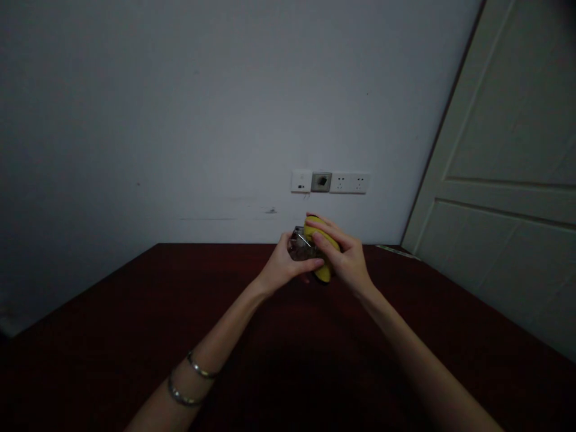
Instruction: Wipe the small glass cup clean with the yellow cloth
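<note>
Both hands are raised close together above the dark red table, near its far edge. My left hand [286,261] is closed around a clear, glass-like object [300,245], perhaps a small cup or ashtray; its exact kind I cannot make out. In my right hand [348,255] is a yellow sponge [323,275] with a dark side, bent between the fingers and thumb. The sponge presses against the right side of the clear object, hiding part of it.
Behind the dark red table [180,288] rises a pale wall [202,120] with a row of socket plates [349,183]. A panelled door [508,180] stands to the right. A thin flat strip [398,252] lies at the table's back right edge.
</note>
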Demonstrator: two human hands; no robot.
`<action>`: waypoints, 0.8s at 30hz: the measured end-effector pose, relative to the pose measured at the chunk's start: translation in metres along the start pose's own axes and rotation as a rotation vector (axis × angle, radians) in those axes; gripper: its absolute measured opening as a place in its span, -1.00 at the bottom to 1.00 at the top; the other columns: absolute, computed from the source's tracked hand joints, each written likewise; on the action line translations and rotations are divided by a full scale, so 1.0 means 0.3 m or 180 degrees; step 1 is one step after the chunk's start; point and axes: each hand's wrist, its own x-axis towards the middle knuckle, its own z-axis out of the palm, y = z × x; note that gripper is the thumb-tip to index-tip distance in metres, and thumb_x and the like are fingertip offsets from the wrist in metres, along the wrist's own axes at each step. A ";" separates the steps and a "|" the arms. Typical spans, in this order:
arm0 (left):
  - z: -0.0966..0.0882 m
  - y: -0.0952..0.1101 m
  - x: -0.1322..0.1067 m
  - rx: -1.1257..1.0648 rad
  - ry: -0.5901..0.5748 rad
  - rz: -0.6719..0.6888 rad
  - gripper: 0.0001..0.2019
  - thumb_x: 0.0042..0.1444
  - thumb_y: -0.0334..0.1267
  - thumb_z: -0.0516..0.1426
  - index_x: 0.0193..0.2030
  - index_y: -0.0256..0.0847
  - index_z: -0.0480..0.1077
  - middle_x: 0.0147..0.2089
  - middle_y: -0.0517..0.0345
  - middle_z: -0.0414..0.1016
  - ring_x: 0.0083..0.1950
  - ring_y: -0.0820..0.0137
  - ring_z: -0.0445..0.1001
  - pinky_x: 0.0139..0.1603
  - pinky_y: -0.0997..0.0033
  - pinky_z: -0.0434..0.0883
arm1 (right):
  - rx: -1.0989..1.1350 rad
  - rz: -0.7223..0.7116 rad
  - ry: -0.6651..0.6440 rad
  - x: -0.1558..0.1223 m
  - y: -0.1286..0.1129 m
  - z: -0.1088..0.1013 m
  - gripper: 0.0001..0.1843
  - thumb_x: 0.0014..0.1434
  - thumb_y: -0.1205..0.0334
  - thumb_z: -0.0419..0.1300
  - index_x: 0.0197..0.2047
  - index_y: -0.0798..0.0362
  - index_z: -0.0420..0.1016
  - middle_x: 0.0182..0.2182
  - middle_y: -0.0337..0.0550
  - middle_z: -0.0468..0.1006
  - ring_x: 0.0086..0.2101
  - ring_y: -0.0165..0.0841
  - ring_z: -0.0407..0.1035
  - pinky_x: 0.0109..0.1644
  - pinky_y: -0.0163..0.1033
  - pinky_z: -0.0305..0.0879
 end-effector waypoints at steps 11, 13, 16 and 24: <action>-0.004 0.003 0.011 0.0099 0.0125 0.0176 -0.34 -0.27 -0.20 0.37 -0.06 -0.23 0.13 -0.12 0.02 0.37 -0.24 0.33 0.44 -0.41 0.36 0.46 | 0.0052 -0.0033 0.0158 -0.010 0.011 -0.004 -0.75 0.13 0.14 0.19 -0.10 -0.16 0.54 0.05 -0.19 0.45 0.08 -0.27 0.29 0.21 0.00 0.14; -0.006 0.002 0.008 0.0155 0.0056 0.0216 -0.31 -0.28 -0.21 0.37 -0.02 -0.22 0.12 -0.08 -0.01 0.37 -0.21 0.31 0.44 -0.39 0.34 0.47 | 0.0103 0.0084 0.0165 -0.004 0.022 -0.009 -0.75 0.13 0.11 0.19 -0.10 -0.14 0.54 0.02 -0.19 0.48 0.07 -0.26 0.30 0.21 -0.01 0.14; -0.010 0.007 0.005 0.0265 -0.0105 0.0188 -0.30 -0.28 -0.19 0.37 -0.01 -0.23 0.12 -0.12 -0.01 0.38 -0.24 0.31 0.44 -0.45 0.38 0.47 | 0.0265 0.0322 0.0157 0.000 0.035 -0.014 -0.73 0.15 0.05 0.15 -0.09 -0.13 0.52 -0.03 -0.20 0.52 0.00 -0.26 0.37 0.15 -0.02 0.22; -0.030 0.027 0.012 0.0022 -0.0638 -0.0196 -0.46 -0.13 -0.04 0.27 -0.06 -0.26 0.26 -0.21 0.03 0.39 -0.30 0.38 0.43 -0.58 0.54 0.44 | -0.0482 -0.0290 -0.0095 -0.024 0.047 -0.019 -0.60 0.24 0.10 0.02 0.15 -0.18 0.28 0.15 -0.18 0.31 0.16 -0.26 0.16 0.28 0.01 0.01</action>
